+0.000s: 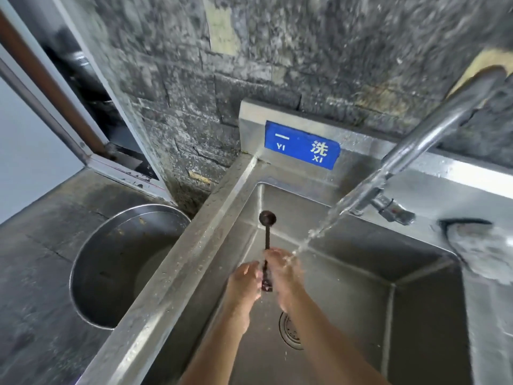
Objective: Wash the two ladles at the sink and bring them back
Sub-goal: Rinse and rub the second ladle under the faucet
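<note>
A dark ladle (267,223) is held over the steel sink (361,287), its small round bowl pointing away from me and its handle running back between my hands. My left hand (245,282) grips the lower handle from the left. My right hand (283,269) closes on the handle from the right, and the water stream (319,230) from the tap (433,140) lands on its fingers. Only one ladle can be made out; a second may be pressed against it, but I cannot tell.
A round drain strainer (290,330) sits in the sink floor below my right forearm. A large steel pot (122,262) stands on the dark floor left of the sink. A blue sign (302,145) is fixed to the backsplash. A wet cloth (483,248) lies on the right rim.
</note>
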The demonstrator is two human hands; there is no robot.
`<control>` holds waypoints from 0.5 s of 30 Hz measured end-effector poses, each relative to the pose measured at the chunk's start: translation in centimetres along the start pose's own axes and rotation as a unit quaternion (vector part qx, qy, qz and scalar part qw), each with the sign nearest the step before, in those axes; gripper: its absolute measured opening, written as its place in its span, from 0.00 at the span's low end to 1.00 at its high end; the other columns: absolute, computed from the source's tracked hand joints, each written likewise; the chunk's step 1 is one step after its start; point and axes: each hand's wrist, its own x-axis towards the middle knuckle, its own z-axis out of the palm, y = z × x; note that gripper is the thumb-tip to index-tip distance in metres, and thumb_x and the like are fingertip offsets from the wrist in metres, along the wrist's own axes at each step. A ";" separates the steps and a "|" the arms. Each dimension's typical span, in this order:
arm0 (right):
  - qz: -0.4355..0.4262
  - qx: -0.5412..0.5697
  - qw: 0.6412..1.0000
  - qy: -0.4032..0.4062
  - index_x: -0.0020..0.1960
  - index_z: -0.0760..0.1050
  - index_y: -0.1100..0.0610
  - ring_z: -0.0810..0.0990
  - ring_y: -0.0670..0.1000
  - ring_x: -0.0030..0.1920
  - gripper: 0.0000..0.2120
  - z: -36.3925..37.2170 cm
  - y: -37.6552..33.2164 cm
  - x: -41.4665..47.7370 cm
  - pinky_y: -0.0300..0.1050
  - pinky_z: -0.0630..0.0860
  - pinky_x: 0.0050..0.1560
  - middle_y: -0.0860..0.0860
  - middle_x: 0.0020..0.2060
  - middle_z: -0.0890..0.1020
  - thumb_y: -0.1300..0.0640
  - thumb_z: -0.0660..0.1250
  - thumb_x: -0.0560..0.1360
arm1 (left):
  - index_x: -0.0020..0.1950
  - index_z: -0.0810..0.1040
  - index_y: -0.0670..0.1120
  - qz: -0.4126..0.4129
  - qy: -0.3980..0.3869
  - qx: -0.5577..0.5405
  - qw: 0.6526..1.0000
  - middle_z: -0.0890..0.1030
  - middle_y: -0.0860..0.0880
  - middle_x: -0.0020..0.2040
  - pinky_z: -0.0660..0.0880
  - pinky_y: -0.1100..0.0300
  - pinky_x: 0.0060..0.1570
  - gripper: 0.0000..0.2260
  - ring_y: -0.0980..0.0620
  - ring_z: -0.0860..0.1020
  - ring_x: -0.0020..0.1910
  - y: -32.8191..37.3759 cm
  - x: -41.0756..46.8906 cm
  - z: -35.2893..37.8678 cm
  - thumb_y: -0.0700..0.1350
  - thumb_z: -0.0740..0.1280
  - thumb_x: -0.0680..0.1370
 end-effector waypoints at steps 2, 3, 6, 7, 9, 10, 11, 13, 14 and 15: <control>-0.024 -0.027 0.999 0.002 0.48 0.80 0.60 0.85 0.64 0.48 0.06 -1.3 -0.8 -2.9 0.63 0.82 0.52 0.62 0.48 0.86 0.57 0.68 0.78 | 0.50 0.80 0.47 0.010 0.009 -0.035 0.999 0.86 0.48 0.45 0.82 0.54 0.45 0.10 0.51 0.85 0.44 1.3 -2.5 0.7 0.43 0.60 0.84; -0.033 -0.031 0.999 0.003 0.46 0.81 0.58 0.86 0.63 0.47 0.06 -2.1 -1.2 -4.5 0.62 0.82 0.50 0.60 0.45 0.87 0.58 0.67 0.78 | 0.50 0.81 0.48 0.018 0.009 -0.038 0.999 0.86 0.48 0.43 0.81 0.57 0.40 0.09 0.52 0.85 0.42 2.1 -3.8 1.1 0.44 0.61 0.83; -0.045 -0.040 0.998 0.004 0.41 0.83 0.56 0.83 0.54 0.36 0.10 -4.7 -1.6 -8.7 0.52 0.78 0.36 0.58 0.38 0.86 0.60 0.65 0.76 | 0.48 0.81 0.48 0.038 -0.002 -0.013 0.999 0.84 0.48 0.39 0.76 0.61 0.36 0.07 0.53 0.81 0.34 3.6 -7.2 2.4 0.43 0.63 0.80; -0.051 -0.050 0.997 0.003 0.39 0.83 0.55 0.81 0.51 0.33 0.10 -5.4 -1.3 -9.6 0.48 0.75 0.33 0.56 0.35 0.86 0.59 0.65 0.75 | 0.48 0.82 0.46 0.046 -0.004 -0.004 0.999 0.82 0.48 0.36 0.73 0.60 0.35 0.07 0.53 0.77 0.31 3.7 -8.0 2.8 0.41 0.64 0.79; -0.067 -0.086 0.994 0.002 0.36 0.84 0.53 0.82 0.49 0.32 0.10 -6.8 -1.4 -11.4 0.43 0.74 0.33 0.50 0.31 0.86 0.58 0.66 0.73 | 0.44 0.82 0.41 0.063 -0.008 -0.002 0.998 0.79 0.47 0.31 0.68 0.59 0.29 0.07 0.53 0.72 0.26 4.2 -9.8 3.5 0.39 0.65 0.77; -0.068 -0.104 0.992 0.000 0.35 0.84 0.52 0.83 0.47 0.33 0.10 -7.4 -1.6 -12.1 0.42 0.75 0.35 0.48 0.31 0.86 0.58 0.67 0.73 | 0.42 0.82 0.39 0.064 -0.005 -0.009 0.998 0.79 0.47 0.30 0.67 0.59 0.27 0.07 0.52 0.72 0.25 4.3 -10.6 3.8 0.37 0.65 0.76; -0.067 -0.112 0.991 -0.007 0.34 0.84 0.51 0.84 0.46 0.34 0.10 -7.9 -1.9 -12.8 0.42 0.76 0.36 0.47 0.31 0.87 0.57 0.68 0.72 | 0.40 0.82 0.38 0.063 0.002 -0.017 0.998 0.80 0.46 0.29 0.66 0.59 0.26 0.07 0.51 0.72 0.25 4.4 -11.4 4.0 0.37 0.66 0.76; -0.066 -0.114 0.991 -0.026 0.33 0.85 0.49 0.84 0.45 0.33 0.07 -8.3 -2.0 -13.9 0.43 0.78 0.40 0.46 0.30 0.87 0.52 0.69 0.67 | 0.38 0.82 0.37 0.059 0.015 -0.029 0.998 0.80 0.44 0.29 0.65 0.60 0.23 0.07 0.50 0.72 0.23 4.5 -12.0 4.2 0.36 0.66 0.75; -0.066 -0.112 0.991 -0.031 0.33 0.85 0.47 0.85 0.45 0.34 0.07 -8.5 -2.1 -14.6 0.43 0.79 0.43 0.46 0.30 0.87 0.49 0.68 0.63 | 0.38 0.82 0.36 0.059 0.017 -0.029 0.998 0.80 0.44 0.28 0.64 0.61 0.22 0.07 0.50 0.71 0.22 4.6 -12.6 4.2 0.36 0.67 0.74; -0.066 -0.113 0.991 -0.032 0.34 0.85 0.45 0.86 0.45 0.35 0.09 -8.9 -2.2 -15.2 0.43 0.79 0.45 0.45 0.31 0.87 0.46 0.67 0.60 | 0.37 0.82 0.35 0.060 0.020 -0.027 0.998 0.79 0.44 0.27 0.63 0.61 0.21 0.07 0.50 0.70 0.21 4.7 -13.3 4.3 0.36 0.67 0.73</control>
